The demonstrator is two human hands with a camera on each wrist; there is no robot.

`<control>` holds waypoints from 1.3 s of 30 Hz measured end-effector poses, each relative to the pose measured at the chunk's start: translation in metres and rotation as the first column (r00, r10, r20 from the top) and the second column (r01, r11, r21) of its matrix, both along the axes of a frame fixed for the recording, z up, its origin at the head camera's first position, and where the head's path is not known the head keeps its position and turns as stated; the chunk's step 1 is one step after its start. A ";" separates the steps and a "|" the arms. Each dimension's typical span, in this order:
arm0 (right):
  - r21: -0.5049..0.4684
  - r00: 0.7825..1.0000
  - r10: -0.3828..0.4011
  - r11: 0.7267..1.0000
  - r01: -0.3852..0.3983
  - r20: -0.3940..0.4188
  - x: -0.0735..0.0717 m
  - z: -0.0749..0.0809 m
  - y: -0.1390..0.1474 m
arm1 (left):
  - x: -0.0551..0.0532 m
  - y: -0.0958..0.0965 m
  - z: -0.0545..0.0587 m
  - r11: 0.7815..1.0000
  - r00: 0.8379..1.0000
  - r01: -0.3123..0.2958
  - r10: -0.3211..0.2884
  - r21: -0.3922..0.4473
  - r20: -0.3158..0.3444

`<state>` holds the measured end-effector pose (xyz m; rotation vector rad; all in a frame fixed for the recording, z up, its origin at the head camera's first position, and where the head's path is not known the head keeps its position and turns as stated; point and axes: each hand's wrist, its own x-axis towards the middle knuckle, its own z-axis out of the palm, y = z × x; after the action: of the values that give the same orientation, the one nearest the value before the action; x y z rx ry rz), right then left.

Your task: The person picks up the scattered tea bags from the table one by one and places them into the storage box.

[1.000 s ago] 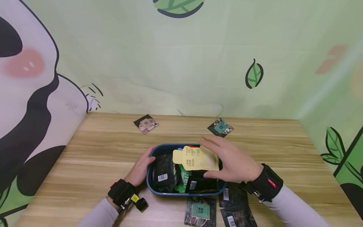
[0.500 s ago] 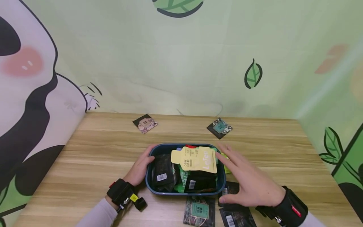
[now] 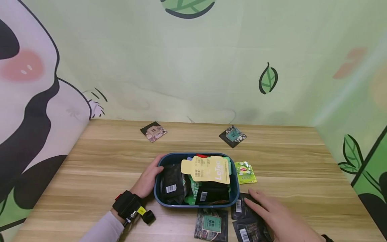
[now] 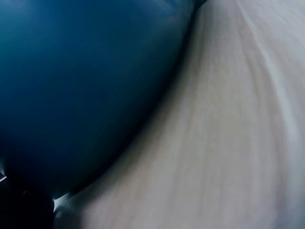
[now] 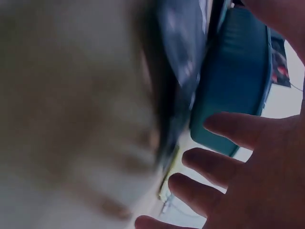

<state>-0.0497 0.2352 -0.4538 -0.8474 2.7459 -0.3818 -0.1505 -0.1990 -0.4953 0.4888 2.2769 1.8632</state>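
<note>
In the head view, my left hand (image 3: 147, 178) holds the left end of a blue plastic bin (image 3: 196, 206), its thumb at the rim. Black sachets (image 3: 173, 174) and a cream bottle-shaped packet (image 3: 208, 169) lie in the bin. My right hand (image 3: 281, 215) reaches over two black sachets (image 3: 242, 206) at the bin's right front, fingers spread and nothing gripped. The right wrist view shows these fingers (image 5: 233, 129) extended near the dark sachets (image 5: 183, 43). Only the bin's outer wall (image 4: 86, 86) and wood appear in the left wrist view.
A green-yellow Lipton tea sachet (image 3: 245, 172) lies right of the bin. A black sachet with a teal label (image 3: 211, 224) lies before it. Behind are a pink-patterned sachet (image 3: 153, 131) and a teal-labelled one (image 3: 232, 135). A green printed backdrop (image 3: 193, 74) stands behind the table.
My right hand has left the bin's right side and moved toward the front right, over the black sachets. The Lipton sachet beside the bin is now uncovered. My left hand stays at the bin.
</note>
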 end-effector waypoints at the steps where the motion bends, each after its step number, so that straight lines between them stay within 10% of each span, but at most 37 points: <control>1: 0.011 1.000 0.014 1.000 -0.014 0.003 0.002 -0.002 0.001 | 0.000 0.000 0.000 1.000 1.000 0.000 0.000 -0.001 -0.001; 13: -0.058 0.986 0.148 0.987 -0.153 -0.082 0.018 -0.024 0.007 | 0.000 -0.001 0.001 1.000 1.000 -0.003 0.003 -0.011 0.015; 27: -0.170 0.967 0.046 0.981 -0.091 -0.252 0.029 -0.023 -0.007 | 0.001 -0.002 -0.002 1.000 1.000 0.001 -0.001 -0.006 0.007; 33: -0.239 0.996 -0.003 0.971 0.023 0.084 0.025 -0.012 -0.012 | 0.001 -0.001 -0.001 1.000 1.000 -0.003 0.003 -0.006 0.006; 39: -0.311 0.905 0.015 0.941 0.131 0.426 0.015 0.001 -0.017 | 0.001 -0.001 -0.001 1.000 1.000 0.000 0.000 -0.009 0.010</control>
<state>-0.0346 0.2180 -0.4526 -0.6548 2.3332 -0.9465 -0.1496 -0.2001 -0.4960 0.4772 2.2784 1.8505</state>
